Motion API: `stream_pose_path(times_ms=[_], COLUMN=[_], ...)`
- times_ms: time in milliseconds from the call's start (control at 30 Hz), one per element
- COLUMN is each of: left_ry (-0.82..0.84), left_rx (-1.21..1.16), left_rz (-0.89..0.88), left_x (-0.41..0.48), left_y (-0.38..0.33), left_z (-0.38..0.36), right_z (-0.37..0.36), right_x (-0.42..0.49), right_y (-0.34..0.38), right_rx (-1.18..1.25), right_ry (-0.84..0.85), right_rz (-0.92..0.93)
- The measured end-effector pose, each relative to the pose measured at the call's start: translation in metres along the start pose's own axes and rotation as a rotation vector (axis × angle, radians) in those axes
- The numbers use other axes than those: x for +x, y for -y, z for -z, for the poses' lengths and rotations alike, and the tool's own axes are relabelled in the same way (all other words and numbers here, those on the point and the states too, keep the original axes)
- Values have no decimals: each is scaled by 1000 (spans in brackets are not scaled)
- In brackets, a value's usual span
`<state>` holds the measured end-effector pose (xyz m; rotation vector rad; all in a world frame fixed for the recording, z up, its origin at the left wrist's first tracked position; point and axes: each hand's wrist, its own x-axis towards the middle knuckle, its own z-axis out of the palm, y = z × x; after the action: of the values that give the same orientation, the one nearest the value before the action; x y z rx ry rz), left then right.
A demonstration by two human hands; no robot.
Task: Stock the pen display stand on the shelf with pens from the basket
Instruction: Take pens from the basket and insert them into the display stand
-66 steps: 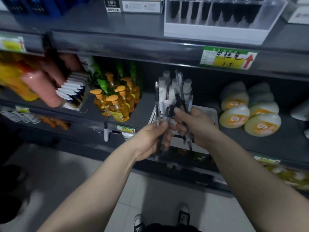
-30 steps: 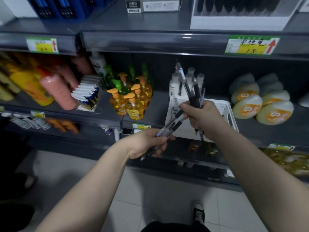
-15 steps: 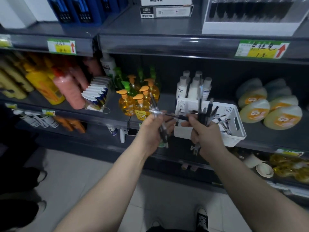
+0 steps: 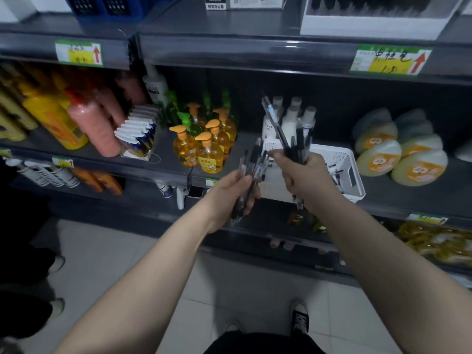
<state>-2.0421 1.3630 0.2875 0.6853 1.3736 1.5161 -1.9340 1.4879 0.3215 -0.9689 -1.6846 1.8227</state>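
Observation:
My left hand (image 4: pixel 231 194) grips a small bunch of black pens (image 4: pixel 251 164) that point up and to the right. My right hand (image 4: pixel 301 176) holds a bigger bundle of black pens (image 4: pixel 293 141) upright, one long pen leaning up to the left. Both hands hover in front of the white plastic basket (image 4: pixel 347 172) on the middle shelf, where a few more pens lie. The white pen display stand (image 4: pixel 370 25) sits on the top shelf, upper right, with dark pens in its slots; its top is cut off by the frame.
Orange pump bottles (image 4: pixel 204 146) stand left of the basket, white bottles (image 4: pixel 293 118) behind it, round yellow packs (image 4: pixel 398 149) to its right. Price tags (image 4: pixel 389 60) hang on the shelf edge. Another person's shoes (image 4: pixel 55 264) show at the far left on the floor.
Both hands have risen slightly with their pens; the left bunch turned from sideways to pointing up. The view has shifted right and tilted down.

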Motion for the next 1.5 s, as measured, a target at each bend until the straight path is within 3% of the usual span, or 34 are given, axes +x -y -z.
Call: stream_pose_path(times_ms=[300, 433, 600, 833, 933, 1133, 1300, 1500], left_ry=[158, 167, 6, -326, -366, -253, -349, -201], left_rx=[106, 97, 41, -410, -570, -320, -212, -138], left_rz=[31, 50, 66, -95, -176, -150, -137, -168], left_x=[-12, -11, -7, 8, 21, 24, 27, 24], left_y=[1, 2, 7, -3, -14, -21, -27, -39], left_z=[17, 23, 47, 40, 38, 19, 23, 21], right_z=[-4, -8, -9, -15, -26, -48, -41, -42], right_x=[10, 14, 17, 16, 7, -7, -9, -10], right_y=[10, 15, 12, -14, -25, -39, -36, -35], right_rx=[-148, -53, 122, 162, 114, 51, 30, 37], right_ry=[200, 134, 81, -32, 4, 53, 123, 180], right_rz=[-20, 37, 78, 57, -7, -91, -109, -119])
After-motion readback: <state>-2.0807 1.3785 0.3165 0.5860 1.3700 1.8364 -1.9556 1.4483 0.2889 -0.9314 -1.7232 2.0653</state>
